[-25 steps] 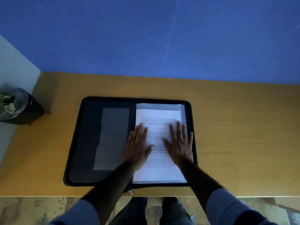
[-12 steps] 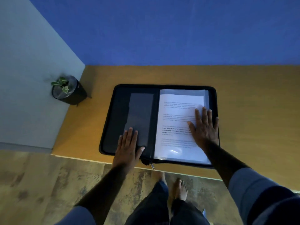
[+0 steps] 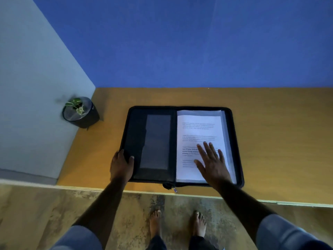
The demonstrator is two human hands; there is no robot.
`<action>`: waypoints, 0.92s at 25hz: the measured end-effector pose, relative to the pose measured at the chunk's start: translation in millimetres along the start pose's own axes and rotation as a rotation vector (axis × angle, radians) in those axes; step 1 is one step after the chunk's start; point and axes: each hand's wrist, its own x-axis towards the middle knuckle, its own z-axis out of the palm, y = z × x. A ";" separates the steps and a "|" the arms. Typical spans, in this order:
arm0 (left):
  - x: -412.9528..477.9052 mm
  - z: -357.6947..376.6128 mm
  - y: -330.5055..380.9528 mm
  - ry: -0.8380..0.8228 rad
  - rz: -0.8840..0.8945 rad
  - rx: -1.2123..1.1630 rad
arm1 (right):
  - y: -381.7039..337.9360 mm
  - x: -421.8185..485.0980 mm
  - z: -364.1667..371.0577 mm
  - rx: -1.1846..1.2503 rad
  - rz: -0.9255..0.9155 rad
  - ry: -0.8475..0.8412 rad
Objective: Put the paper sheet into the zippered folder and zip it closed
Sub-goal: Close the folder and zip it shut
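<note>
Desk [image 3: 270, 141], open folder [image 3: 137, 134], paper sheet [image 3: 198, 127] inside

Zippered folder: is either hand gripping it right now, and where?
The left hand grips the zippered folder at the outer edge of its left flap, near the front corner. The right hand lies open on the paper sheet, holding nothing.

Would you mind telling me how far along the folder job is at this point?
Done: the paper sheet lies flat in the right half of the open zippered folder. In hand: the left hand has a grip on the left cover's outer edge, seemingly ready to fold it over, while the right hand rests on the sheet. Left: closing the cover and running the zip pull, which hangs at the near edge.
</note>
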 end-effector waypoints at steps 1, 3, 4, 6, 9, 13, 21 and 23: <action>5.5 -2.1 1.3 0.016 0.007 -0.024 | -16.5 1.5 0.3 0.013 0.014 0.007; 16.7 -7.3 3.5 0.041 -0.036 -0.046 | -47.7 3.0 1.8 0.036 0.021 -0.011; 21.1 -9.1 2.5 0.045 -0.054 -0.051 | -62.3 4.5 4.0 0.048 0.024 -0.020; 32.6 -16.1 -2.9 0.051 -0.096 -0.113 | -93.0 12.2 8.3 0.086 0.025 -0.026; 57.2 -28.4 -3.6 0.008 -0.183 -0.306 | -132.2 29.0 10.3 0.121 0.029 -0.028; 69.1 -47.6 -3.2 -0.148 -0.265 -0.649 | -181.4 51.0 1.8 0.176 -0.057 -0.012; 54.4 -98.8 14.6 -0.567 0.006 -1.213 | -254.0 95.7 -20.3 0.320 -0.109 0.067; 43.4 -106.2 28.1 -0.669 0.100 -1.255 | -256.9 103.2 -25.4 0.394 -0.074 0.069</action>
